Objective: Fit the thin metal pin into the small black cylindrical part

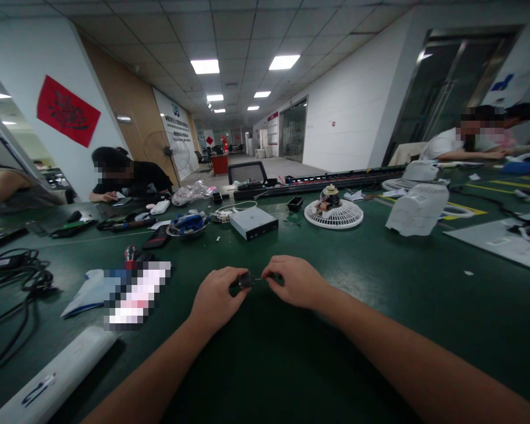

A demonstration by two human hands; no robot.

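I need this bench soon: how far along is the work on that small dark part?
Looks done: a fan grille with a motor on it and a white housing lie apart on the table. In hand: left hand and right hand pinch the small dark part between them. Left: it seems unfinished; the grey box behind lies untouched.
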